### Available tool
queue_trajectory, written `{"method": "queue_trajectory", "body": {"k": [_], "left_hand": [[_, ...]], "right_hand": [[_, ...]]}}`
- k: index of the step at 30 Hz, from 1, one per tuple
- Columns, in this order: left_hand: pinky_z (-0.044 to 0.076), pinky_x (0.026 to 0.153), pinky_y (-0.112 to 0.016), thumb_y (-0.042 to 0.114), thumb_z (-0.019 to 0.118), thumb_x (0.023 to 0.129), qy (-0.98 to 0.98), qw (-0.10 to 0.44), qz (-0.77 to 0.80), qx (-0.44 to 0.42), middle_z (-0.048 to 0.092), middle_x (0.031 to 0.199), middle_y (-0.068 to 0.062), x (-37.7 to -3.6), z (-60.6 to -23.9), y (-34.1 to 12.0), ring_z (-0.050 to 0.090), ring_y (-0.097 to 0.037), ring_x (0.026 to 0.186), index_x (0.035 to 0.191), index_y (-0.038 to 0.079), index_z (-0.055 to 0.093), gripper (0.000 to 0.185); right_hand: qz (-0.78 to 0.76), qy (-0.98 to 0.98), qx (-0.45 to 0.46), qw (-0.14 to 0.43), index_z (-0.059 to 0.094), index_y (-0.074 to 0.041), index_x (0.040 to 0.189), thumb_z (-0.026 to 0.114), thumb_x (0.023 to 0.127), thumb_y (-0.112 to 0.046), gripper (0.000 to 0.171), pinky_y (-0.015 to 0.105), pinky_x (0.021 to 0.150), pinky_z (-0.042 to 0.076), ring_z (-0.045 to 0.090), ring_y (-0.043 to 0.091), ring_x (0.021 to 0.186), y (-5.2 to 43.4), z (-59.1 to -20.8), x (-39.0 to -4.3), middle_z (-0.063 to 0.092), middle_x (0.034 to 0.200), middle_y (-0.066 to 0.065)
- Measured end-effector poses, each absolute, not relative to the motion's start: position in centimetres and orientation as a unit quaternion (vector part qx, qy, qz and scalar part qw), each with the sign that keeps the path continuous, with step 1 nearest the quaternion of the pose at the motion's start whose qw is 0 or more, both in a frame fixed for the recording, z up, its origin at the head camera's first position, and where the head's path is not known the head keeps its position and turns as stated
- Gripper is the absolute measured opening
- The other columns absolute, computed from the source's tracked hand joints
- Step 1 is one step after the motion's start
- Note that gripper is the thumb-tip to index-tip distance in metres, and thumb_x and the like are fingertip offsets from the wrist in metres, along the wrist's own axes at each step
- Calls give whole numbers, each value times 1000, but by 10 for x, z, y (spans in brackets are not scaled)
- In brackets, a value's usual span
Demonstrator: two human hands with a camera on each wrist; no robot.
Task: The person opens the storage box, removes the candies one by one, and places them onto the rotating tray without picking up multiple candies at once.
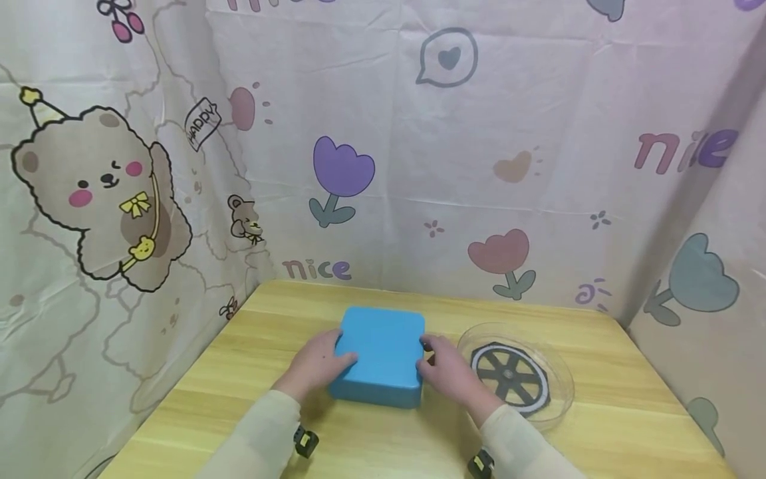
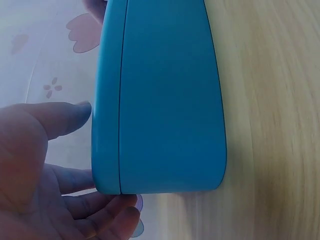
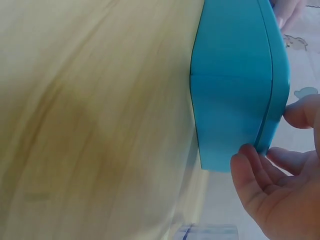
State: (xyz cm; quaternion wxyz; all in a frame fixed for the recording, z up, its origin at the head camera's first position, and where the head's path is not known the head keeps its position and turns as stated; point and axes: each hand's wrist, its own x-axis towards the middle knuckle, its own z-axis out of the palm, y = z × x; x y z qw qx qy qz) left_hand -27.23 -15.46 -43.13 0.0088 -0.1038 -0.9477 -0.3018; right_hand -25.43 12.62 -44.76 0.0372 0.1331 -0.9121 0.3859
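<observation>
2 hands on the blue box [image 1: 382,352], which sits on the desk [image 1: 598,412] near its middle. Left hand [image 1: 317,362] holds the box's left side, thumb on the lid, fingers curled at the near corner. Right hand [image 1: 449,372] holds the right side, fingertips [image 3: 245,165] at the seam between lid and base. Clear plastic plate [image 1: 559,392] with a black wheel print lies just right of the box, behind the right hand. Cartoon-print curtain [image 1: 419,166] surrounds the desk.
</observation>
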Motion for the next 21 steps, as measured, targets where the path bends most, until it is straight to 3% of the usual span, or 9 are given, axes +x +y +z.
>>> {"method": "queue_trajectory", "body": {"k": [6, 21], "left_hand": [[34, 111, -58, 38, 67, 95, -947, 13, -302, -112, 47, 150, -24, -271, -428, -152, 43, -43, 137, 149, -5, 45, 72], [35, 109, -59, 39, 66, 96, -951, 14, -292, -105, 46, 149, -27, -268, -420, -153, 43, -45, 136, 148, -6, 45, 72]], "right_hand": [[388, -912, 129, 40, 51, 7, 142, 62, 97, -12, 50, 34, 72, 55, 63, 24, 98, 124, -445, -253, 59, 128, 21], [434, -895, 87, 57, 58, -8, 141, 59, 99, -12, 41, 35, 75, 55, 61, 26, 105, 113, -425, -253, 54, 131, 16]]}}
